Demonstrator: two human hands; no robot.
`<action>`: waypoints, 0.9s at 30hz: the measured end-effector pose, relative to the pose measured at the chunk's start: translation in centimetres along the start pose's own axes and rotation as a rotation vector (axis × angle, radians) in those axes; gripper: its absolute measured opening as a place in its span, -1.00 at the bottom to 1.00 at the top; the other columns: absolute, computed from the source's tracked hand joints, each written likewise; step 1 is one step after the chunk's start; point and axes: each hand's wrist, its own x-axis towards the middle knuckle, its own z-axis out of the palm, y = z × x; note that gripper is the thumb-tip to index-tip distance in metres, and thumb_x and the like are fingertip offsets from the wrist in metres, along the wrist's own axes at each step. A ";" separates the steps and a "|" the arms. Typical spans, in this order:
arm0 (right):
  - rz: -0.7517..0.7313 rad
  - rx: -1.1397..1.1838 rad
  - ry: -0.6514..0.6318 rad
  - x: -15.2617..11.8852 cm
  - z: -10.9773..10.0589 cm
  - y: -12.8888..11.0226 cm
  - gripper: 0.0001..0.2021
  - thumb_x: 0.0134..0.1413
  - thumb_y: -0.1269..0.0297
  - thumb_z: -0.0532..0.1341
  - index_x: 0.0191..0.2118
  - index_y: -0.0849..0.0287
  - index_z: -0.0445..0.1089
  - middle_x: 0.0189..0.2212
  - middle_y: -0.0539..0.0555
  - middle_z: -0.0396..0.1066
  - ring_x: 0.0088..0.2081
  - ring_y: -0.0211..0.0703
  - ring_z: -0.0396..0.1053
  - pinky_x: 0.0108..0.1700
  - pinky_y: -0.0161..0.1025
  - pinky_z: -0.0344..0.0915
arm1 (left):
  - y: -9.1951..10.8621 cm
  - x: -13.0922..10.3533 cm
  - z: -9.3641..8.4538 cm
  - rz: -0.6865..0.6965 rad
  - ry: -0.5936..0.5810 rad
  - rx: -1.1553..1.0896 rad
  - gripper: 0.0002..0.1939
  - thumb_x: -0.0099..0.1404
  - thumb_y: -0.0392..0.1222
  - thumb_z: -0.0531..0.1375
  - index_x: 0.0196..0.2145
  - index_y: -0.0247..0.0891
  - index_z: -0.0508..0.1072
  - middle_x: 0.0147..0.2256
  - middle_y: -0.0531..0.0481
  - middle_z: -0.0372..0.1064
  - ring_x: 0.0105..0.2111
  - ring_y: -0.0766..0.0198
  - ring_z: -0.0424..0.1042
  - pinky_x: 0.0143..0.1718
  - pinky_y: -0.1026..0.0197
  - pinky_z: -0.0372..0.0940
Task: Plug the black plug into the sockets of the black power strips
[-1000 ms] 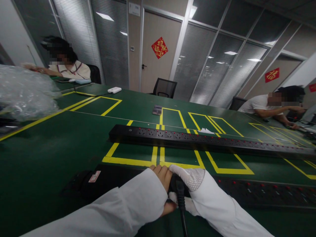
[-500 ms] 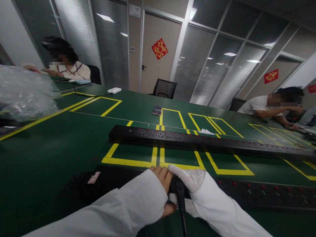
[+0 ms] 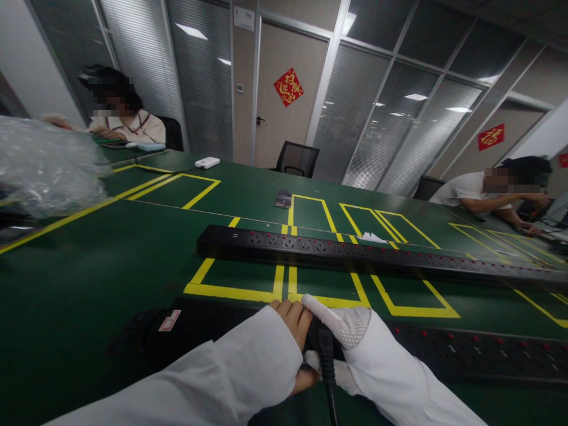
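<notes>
Close to the table's near edge, my bare left hand [image 3: 293, 322] and my right hand [image 3: 344, 325] meet around a black power plug [image 3: 326, 346]. Its ribbed neck and black cord [image 3: 331, 402] hang down towards me. My right hand wears a white glove with grip dots, one finger over the top and another part below the plug. My left fingers curl over from the left, with the thumb underneath. Both hands are closed; much of what lies between them is hidden. Behind and beneath them lies a long black power strip [image 3: 470, 349] with a label at its left end.
A second power strip [image 3: 310, 244] lies farther back across yellow tape outlines [image 3: 235, 293] on the green table [image 3: 146, 248]. Clear plastic wrap [image 3: 48, 165] is at left. A white box [image 3: 207, 163] and a small dark item [image 3: 283, 199] lie beyond. Two people sit at the far side.
The view has shifted very slightly. Both hands keep the same hold on the plug, and the power strips stay in place.
</notes>
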 end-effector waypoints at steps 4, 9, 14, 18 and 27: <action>-0.033 0.059 0.050 -0.3 0.2 0.4 -0.27 -0.03 -0.01 0.13 0.23 0.20 -0.01 -0.11 0.16 0.41 -0.14 -0.03 0.41 -0.10 -0.16 0.33 | 0.0 -0.1 -0.5 0.009 -0.007 -0.009 -0.67 0.33 -0.25 -0.14 -0.11 -0.35 0.35 -0.29 -0.10 0.34 -0.31 0.10 0.34 -0.32 0.08 0.21; -0.018 0.069 0.022 -0.4 0.5 0.6 -0.21 -0.07 -0.02 0.16 0.25 0.20 -0.06 -0.26 0.11 0.46 -0.33 -0.11 0.46 -0.28 -0.26 0.35 | 0.0 -0.1 -0.6 0.019 -0.031 0.005 -0.67 0.31 -0.28 -0.13 -0.10 -0.36 0.34 -0.28 -0.12 0.34 -0.30 0.10 0.34 -0.32 0.07 0.23; -0.044 0.084 0.083 -0.3 0.7 0.6 -0.26 -0.07 0.01 0.16 0.22 0.23 0.01 -0.11 0.15 0.41 -0.16 -0.08 0.42 -0.11 -0.23 0.32 | 0.0 0.1 -0.3 -0.001 -0.040 -0.016 -0.66 0.32 -0.26 -0.15 -0.09 -0.34 0.33 -0.26 -0.12 0.35 -0.29 0.09 0.34 -0.31 0.07 0.23; -0.031 0.050 0.041 -0.4 0.5 0.6 -0.34 0.02 0.02 0.11 0.22 0.15 0.01 -0.06 0.13 0.39 -0.08 -0.09 0.38 -0.06 -0.24 0.29 | 0.0 0.1 -0.2 0.012 -0.044 -0.017 -0.66 0.32 -0.27 -0.14 -0.09 -0.35 0.34 -0.25 -0.13 0.34 -0.28 0.10 0.34 -0.31 0.07 0.22; 0.015 0.036 -0.016 -0.6 -0.3 0.3 -0.34 0.05 -0.04 0.06 0.23 0.13 -0.01 -0.25 0.06 0.46 -0.32 -0.18 0.45 -0.27 -0.35 0.33 | 0.0 0.1 -0.3 0.007 -0.053 -0.018 -0.63 0.33 -0.28 -0.17 -0.05 -0.35 0.32 -0.25 -0.13 0.34 -0.28 0.09 0.34 -0.30 0.07 0.21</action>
